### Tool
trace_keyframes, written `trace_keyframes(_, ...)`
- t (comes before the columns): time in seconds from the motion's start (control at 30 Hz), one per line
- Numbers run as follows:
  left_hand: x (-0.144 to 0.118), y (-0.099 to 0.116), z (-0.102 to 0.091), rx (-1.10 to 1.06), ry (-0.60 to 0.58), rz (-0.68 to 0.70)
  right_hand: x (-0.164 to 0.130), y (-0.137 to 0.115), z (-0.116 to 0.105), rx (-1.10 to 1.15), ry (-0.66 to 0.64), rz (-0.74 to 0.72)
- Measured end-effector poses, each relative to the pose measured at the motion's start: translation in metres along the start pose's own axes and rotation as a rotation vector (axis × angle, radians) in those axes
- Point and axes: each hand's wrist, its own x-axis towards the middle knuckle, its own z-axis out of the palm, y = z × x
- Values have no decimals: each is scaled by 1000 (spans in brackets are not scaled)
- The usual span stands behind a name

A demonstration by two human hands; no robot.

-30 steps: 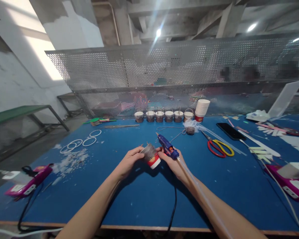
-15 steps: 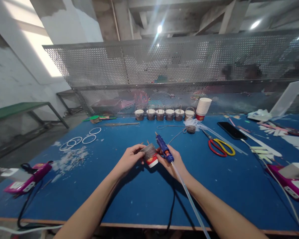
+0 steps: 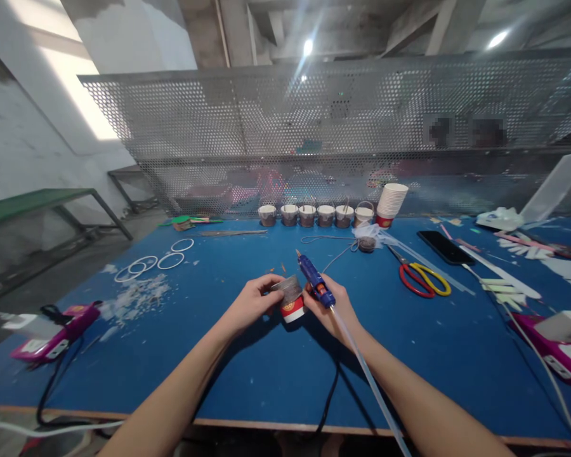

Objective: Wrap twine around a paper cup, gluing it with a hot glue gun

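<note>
A red and white paper cup [image 3: 294,310], its far part wrapped in grey-brown cord [image 3: 290,289], is tilted in my left hand [image 3: 254,301], thumb and fingers closed around it. A blue hot glue gun [image 3: 316,279] lies in my right hand [image 3: 335,312], its nozzle pointing away from me. From its rear a long clear glue stick [image 3: 367,376] runs toward the table's front edge. My right fingertips are close beside the cup; whether they touch it I cannot tell. Beyond, loose cord leads to a small cord ball [image 3: 366,244].
Several cord-wrapped cups [image 3: 307,217] and a cup stack [image 3: 393,202] line the back by a perforated metal panel [image 3: 195,139]. Scissors [image 3: 423,279] and a phone [image 3: 445,247] lie right. White rings [image 3: 171,260], glue scraps [image 3: 136,301] and a pink power strip [image 3: 59,333] lie left.
The cup has turned and shifted slightly right in my left hand. My right fingers have eased back a little from the cup, still with the glue gun. The view has shifted slightly.
</note>
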Motion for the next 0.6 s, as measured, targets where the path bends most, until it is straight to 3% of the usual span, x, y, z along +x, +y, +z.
trace_keyframes(0.33, 0, -3, 3, 115, 102, 125, -3, -14, -4, 101, -39, 53)
trace_keyframes(0.6, 7, -13, -3, 140, 299, 209, -9, -28, -1, 245, -93, 281)
